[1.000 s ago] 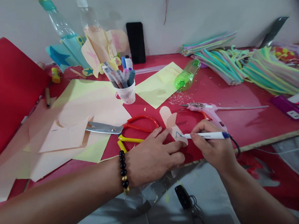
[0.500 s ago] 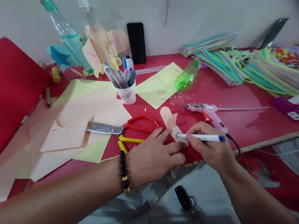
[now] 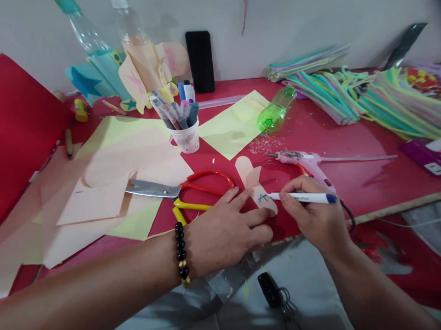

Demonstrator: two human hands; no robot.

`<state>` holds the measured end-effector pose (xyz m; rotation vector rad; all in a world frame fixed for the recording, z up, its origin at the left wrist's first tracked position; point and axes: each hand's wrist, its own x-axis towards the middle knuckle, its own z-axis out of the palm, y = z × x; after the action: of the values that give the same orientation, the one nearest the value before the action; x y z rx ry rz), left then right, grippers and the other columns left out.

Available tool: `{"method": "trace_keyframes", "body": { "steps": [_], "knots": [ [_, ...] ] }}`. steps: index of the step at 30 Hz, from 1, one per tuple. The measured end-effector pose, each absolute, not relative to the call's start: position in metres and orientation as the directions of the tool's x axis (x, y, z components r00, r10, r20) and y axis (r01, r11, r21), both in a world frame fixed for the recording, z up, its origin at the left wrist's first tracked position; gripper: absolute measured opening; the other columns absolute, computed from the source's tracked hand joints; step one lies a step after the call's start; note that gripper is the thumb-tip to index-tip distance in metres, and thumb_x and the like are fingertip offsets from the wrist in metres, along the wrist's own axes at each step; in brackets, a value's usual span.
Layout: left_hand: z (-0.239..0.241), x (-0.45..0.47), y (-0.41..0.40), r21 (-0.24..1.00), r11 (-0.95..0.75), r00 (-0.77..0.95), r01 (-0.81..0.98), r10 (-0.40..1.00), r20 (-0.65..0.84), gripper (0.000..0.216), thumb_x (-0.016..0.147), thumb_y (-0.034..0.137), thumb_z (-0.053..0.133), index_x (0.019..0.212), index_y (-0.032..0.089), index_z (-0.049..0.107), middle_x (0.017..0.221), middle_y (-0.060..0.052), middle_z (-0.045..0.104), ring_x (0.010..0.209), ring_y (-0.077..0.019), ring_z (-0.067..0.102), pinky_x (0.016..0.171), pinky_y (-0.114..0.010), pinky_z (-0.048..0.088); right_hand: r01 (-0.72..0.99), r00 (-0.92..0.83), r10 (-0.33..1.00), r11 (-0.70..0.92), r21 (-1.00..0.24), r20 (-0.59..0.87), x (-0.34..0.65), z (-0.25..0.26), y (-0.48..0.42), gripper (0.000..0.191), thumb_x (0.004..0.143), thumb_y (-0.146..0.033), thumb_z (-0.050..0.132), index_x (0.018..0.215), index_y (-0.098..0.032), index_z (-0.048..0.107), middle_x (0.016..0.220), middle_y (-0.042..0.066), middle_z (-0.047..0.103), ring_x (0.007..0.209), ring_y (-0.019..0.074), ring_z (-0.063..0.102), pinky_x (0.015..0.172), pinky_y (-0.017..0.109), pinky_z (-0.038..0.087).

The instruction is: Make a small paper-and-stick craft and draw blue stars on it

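My left hand (image 3: 227,228) lies flat on the red table (image 3: 351,128), fingers spread, pressing down a small peach paper cutout (image 3: 251,179). My right hand (image 3: 312,214) is closed on a white marker with a blue cap (image 3: 307,198). The marker's tip touches the cutout, where a blue drawn shape shows. A black bead bracelet (image 3: 182,253) is on my left wrist.
Red-handled scissors (image 3: 181,187) and a yellow-handled tool lie left of the cutout. A pink glue gun (image 3: 309,163), green bottle (image 3: 277,114), cup of markers (image 3: 183,130), paper sheets, a black phone (image 3: 200,61) and stacks of coloured strips (image 3: 368,98) surround them. Keys (image 3: 275,292) rest on my lap.
The marker tip has moved over the cutout, adding blue lines to the drawn shape. My left hand has stayed in place.
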<state>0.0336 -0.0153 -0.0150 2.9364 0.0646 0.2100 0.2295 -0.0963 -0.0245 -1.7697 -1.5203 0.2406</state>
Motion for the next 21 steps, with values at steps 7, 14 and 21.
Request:
{"method": "trace_keyframes", "body": {
  "steps": [7,14,21],
  "knots": [
    [-0.0141,0.0330,-0.0155,0.201,-0.979,0.991,0.036,0.061,0.121,0.017,0.091,0.025,0.049,0.105,0.026,0.057,0.133,0.000,0.049,0.130,-0.0309,0.035,0.104,-0.053,0.031,0.768,0.256,0.903,0.027,-0.640,0.345,0.2294,-0.0245,-0.0967,0.010,0.083,-0.022,0.058,0.073,-0.021,0.056,0.062,-0.001,0.059,0.054,0.0134,0.053,0.051,0.026,0.040],
    [-0.0151,0.0333,-0.0149,0.178,-0.984,0.990,0.023,0.047,0.134,0.019,0.089,0.024,0.051,0.107,0.026,0.057,0.135,-0.001,0.048,0.131,-0.0310,0.033,0.103,-0.053,0.032,0.746,0.221,0.922,0.051,-0.664,0.319,0.2294,-0.0237,-0.0980,0.009,0.082,-0.022,0.057,0.073,-0.021,0.056,0.058,-0.002,0.056,0.050,0.0132,0.050,0.049,0.026,0.038],
    [-0.0151,0.0329,-0.0154,0.209,-0.977,0.992,0.040,0.064,0.108,0.019,0.091,0.025,0.048,0.107,0.027,0.056,0.137,0.001,0.047,0.133,-0.0320,0.030,0.105,-0.055,0.029,0.730,0.171,0.939,0.082,-0.679,0.297,0.2286,-0.0226,-0.0987,0.012,0.083,-0.021,0.057,0.071,-0.020,0.054,0.058,-0.002,0.056,0.051,0.0123,0.049,0.049,0.026,0.038]
  ]
}}
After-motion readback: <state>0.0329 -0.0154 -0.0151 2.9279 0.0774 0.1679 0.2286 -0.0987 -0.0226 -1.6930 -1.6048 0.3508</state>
